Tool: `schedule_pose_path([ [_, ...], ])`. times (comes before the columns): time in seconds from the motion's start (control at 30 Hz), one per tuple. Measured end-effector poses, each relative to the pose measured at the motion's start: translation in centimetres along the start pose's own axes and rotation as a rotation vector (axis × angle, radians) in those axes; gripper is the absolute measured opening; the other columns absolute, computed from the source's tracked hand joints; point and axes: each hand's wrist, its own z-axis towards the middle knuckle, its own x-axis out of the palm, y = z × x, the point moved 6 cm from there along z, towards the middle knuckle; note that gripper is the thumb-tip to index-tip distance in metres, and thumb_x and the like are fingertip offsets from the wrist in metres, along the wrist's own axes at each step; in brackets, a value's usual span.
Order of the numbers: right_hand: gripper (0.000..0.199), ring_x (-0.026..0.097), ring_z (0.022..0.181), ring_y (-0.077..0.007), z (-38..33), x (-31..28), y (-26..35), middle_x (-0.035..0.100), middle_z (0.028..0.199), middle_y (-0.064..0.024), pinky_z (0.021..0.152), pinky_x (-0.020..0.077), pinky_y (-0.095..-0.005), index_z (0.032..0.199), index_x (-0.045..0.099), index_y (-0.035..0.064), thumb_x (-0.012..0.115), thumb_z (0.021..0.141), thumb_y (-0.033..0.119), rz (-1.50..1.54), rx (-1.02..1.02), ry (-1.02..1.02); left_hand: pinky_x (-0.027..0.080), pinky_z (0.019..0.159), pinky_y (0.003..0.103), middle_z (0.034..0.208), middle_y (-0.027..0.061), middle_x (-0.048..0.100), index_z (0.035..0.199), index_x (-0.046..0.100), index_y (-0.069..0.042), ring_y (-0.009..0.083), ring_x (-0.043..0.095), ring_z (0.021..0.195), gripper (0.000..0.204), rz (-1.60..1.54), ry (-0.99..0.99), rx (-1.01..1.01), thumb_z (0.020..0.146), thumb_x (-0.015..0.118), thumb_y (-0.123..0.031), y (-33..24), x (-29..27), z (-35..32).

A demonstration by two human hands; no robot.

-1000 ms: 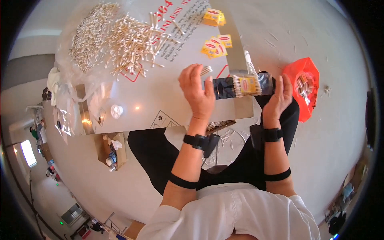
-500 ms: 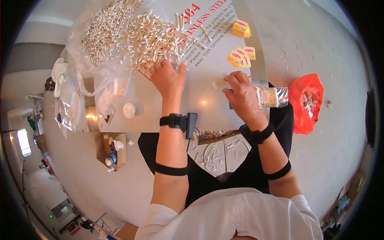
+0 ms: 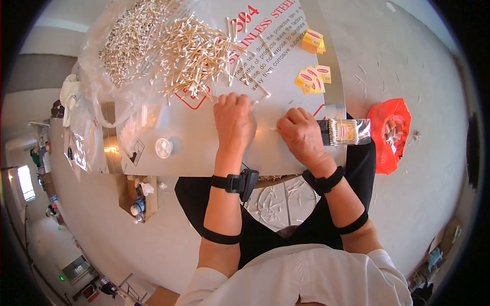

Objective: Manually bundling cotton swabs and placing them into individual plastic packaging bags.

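My left hand (image 3: 234,122) is closed just below the pile of cotton swabs (image 3: 191,56), knuckles up; its grip is hidden. One loose cotton swab (image 3: 262,97) lies by its fingertips. To the right, my right hand (image 3: 301,135) is curled shut over the metal tabletop (image 3: 199,148). Cotton swabs showed at its fingers a moment earlier; now the fingers cover them. Beside this hand, at the table's right edge, lies a clear packet of cotton swabs (image 3: 343,132) with a yellow label card. Several yellow cards (image 3: 312,80) are fanned out farther up, below a stack of yellow cards (image 3: 312,41).
A clear plastic bag (image 3: 130,46) full of swabs lies at the far left. A small round white container (image 3: 164,148) stands at the left. Right of the table, a red bag (image 3: 390,135) holds scraps. A cardboard box (image 3: 138,199) sits below the table's left edge.
My left hand has drawn back from the swab pile, toward me and right, its fingers closing. My right hand has shifted slightly left and nearer, curling up; the swabs at its fingers are now hidden.
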Motion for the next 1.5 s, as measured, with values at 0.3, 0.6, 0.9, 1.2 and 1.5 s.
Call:
schedule_pose_path([
  [0.3, 0.017, 0.053, 0.075, -0.0285, -0.6, 0.6, 0.8, 0.051, 0.078, -0.0076, 0.066, 0.0454, -0.0385, 0.078, 0.057, 0.0064, 0.069, 0.066, 0.006, 0.106, 0.004, 0.046, 0.039, 0.081, 0.043, 0.099, 0.0064, 0.052, 0.097, 0.064, -0.008, 0.0277, 0.049, 0.097, 0.034, -0.102, -0.119, 0.125, 0.066, 0.076, -0.009, -1.2, -0.1, 5.4],
  [0.6, 0.026, 0.054, 0.077, -0.0295, -1.7, 0.5, -0.3, 0.055, 0.084, -0.0089, 0.067, 0.0464, -0.038, 0.083, 0.06, 0.0055, 0.072, 0.061, 0.005, 0.24, 0.041, -0.009, 0.039, 0.08, 0.041, 0.089, 0.0057, 0.054, 0.08, 0.063, -0.008, 0.0284, 0.049, 0.094, 0.014, -0.154, 0.109, 0.137, 0.068, 0.068, -0.003, -2.0, 1.0, 2.2],
  [0.9, 0.025, 0.054, 0.078, -0.0296, -3.0, -0.4, 0.4, 0.055, 0.086, -0.0098, 0.069, 0.0466, -0.0384, 0.085, 0.059, 0.0045, 0.066, 0.061, 0.0, 0.282, 0.074, -0.111, 0.045, 0.073, 0.043, 0.083, 0.0129, 0.059, 0.083, 0.063, -0.005, 0.0325, 0.056, 0.082, 0.008, -0.388, 0.001, -0.232, 0.077, 0.065, -0.01, 5.5, 0.2, 4.8],
  [1.2, 0.021, 0.055, 0.077, -0.0295, -2.9, -0.4, 0.3, 0.055, 0.081, -0.0094, 0.067, 0.0469, -0.0385, 0.08, 0.058, 0.0041, 0.065, 0.062, -0.001, 0.358, 0.096, -0.135, 0.046, 0.068, 0.044, 0.077, 0.014, 0.06, 0.072, 0.06, -0.005, 0.0315, 0.059, 0.078, 0.013, -0.165, 0.107, -0.185, 0.073, 0.069, -0.014, 2.6, 2.5, 6.9],
  [1.5, 0.023, 0.055, 0.076, -0.0294, -2.8, -0.4, 0.4, 0.055, 0.082, -0.0094, 0.067, 0.0465, -0.038, 0.082, 0.059, 0.0043, 0.066, 0.06, 0.0, 0.33, 0.057, -0.11, 0.047, 0.069, 0.038, 0.081, 0.0141, 0.062, 0.081, 0.064, -0.003, 0.0303, 0.06, 0.078, 0.006, -0.562, 0.07, -0.181, 0.076, 0.064, -0.005, 3.5, 0.5, 2.2],
])
